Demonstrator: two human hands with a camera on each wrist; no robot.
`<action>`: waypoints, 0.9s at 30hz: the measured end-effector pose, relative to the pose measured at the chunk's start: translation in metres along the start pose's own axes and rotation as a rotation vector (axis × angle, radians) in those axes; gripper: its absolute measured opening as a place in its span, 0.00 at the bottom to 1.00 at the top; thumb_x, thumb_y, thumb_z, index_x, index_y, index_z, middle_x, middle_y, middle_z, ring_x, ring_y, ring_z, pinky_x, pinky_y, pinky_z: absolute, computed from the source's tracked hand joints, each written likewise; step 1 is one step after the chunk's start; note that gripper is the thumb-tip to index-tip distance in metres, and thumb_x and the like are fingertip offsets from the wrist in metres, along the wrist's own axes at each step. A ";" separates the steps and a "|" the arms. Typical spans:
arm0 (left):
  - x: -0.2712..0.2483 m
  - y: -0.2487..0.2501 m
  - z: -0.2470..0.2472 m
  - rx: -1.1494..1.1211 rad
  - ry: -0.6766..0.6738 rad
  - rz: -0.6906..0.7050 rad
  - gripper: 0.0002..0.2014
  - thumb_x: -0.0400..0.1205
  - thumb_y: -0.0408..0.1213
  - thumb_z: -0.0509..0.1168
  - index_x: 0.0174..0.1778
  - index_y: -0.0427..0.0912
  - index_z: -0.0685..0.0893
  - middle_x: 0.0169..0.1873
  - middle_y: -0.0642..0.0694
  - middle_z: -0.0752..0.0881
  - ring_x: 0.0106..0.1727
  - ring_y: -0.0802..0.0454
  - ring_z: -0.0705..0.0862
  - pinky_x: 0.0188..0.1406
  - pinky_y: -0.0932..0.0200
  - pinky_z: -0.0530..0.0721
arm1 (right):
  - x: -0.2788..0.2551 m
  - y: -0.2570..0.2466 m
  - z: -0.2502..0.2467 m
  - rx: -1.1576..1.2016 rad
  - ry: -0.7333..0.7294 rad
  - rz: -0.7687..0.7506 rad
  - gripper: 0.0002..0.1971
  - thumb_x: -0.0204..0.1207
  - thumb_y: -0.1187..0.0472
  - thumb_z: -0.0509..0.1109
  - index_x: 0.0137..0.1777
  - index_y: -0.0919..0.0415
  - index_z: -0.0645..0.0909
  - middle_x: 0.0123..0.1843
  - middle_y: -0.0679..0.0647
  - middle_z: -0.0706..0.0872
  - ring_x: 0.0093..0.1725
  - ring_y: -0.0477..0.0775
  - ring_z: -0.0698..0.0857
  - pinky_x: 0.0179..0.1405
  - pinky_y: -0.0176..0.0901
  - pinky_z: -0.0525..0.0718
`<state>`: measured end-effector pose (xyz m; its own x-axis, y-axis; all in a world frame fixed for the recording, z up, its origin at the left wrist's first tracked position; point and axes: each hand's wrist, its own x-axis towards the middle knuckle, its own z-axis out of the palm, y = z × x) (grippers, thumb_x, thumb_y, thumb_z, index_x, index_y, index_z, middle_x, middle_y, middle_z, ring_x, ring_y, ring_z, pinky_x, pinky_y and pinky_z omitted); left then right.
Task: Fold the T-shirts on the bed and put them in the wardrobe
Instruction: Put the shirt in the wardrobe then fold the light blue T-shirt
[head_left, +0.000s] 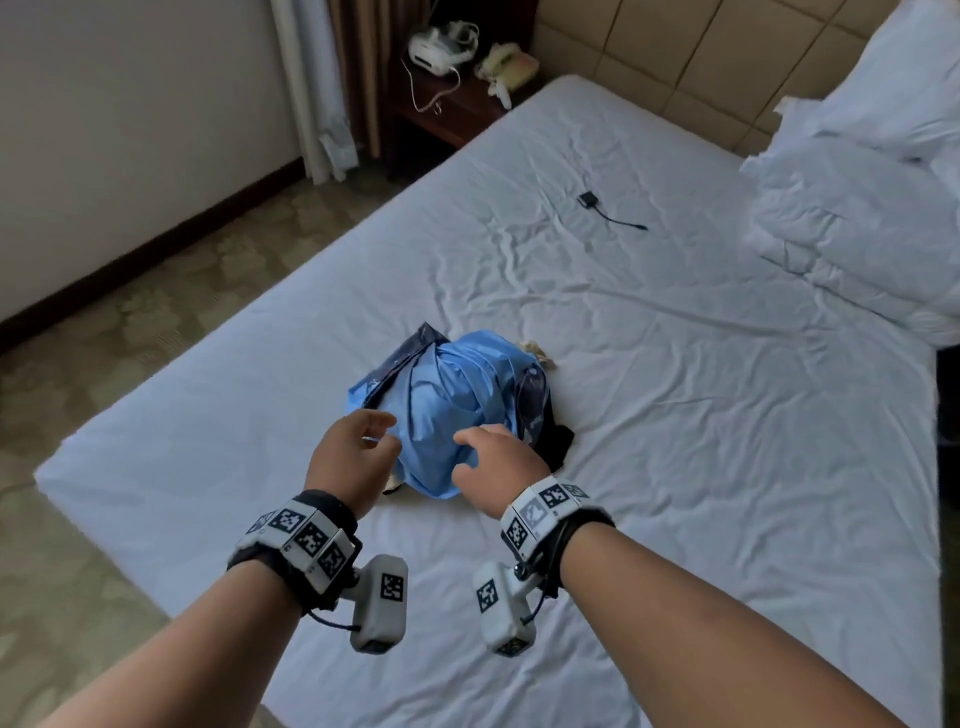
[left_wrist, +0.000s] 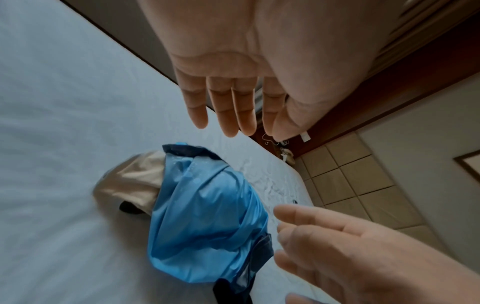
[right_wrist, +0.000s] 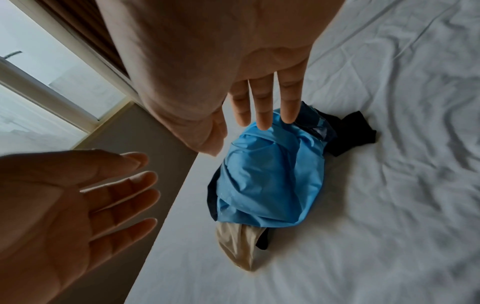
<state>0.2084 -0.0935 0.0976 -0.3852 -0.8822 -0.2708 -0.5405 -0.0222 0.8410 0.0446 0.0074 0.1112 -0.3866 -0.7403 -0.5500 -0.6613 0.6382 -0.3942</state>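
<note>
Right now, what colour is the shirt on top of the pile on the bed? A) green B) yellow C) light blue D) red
C: the top shirt in the crumpled pile is light blue, with beige and dark clothes peeking out beneath it on the white bed.

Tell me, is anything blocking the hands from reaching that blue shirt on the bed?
Nothing visible does. The left hand and right hand hover open just above the blue shirt, with only air between. It tops the pile of clothes.
</note>
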 end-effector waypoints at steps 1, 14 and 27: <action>0.009 -0.007 0.005 0.006 -0.022 -0.007 0.10 0.80 0.33 0.68 0.54 0.48 0.86 0.55 0.48 0.89 0.53 0.50 0.88 0.59 0.46 0.86 | 0.009 0.000 0.005 -0.003 -0.001 0.014 0.29 0.78 0.52 0.65 0.81 0.44 0.72 0.86 0.47 0.65 0.77 0.53 0.76 0.76 0.55 0.77; 0.121 -0.069 0.038 0.252 -0.061 -0.029 0.20 0.74 0.42 0.69 0.63 0.48 0.88 0.65 0.41 0.83 0.64 0.41 0.83 0.71 0.41 0.78 | 0.113 -0.011 0.020 -0.115 0.008 0.083 0.31 0.80 0.55 0.65 0.83 0.35 0.66 0.91 0.46 0.40 0.88 0.60 0.57 0.78 0.60 0.74; 0.140 -0.132 0.065 0.299 -0.086 -0.110 0.18 0.81 0.38 0.64 0.67 0.46 0.84 0.61 0.41 0.88 0.62 0.39 0.85 0.63 0.48 0.82 | 0.143 -0.002 0.070 -0.162 0.020 0.032 0.33 0.85 0.57 0.61 0.88 0.45 0.55 0.92 0.46 0.46 0.88 0.62 0.56 0.80 0.63 0.71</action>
<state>0.1774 -0.1840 -0.0816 -0.3671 -0.8388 -0.4020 -0.7731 0.0348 0.6333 0.0360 -0.0849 -0.0185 -0.4206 -0.7255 -0.5448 -0.7432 0.6199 -0.2517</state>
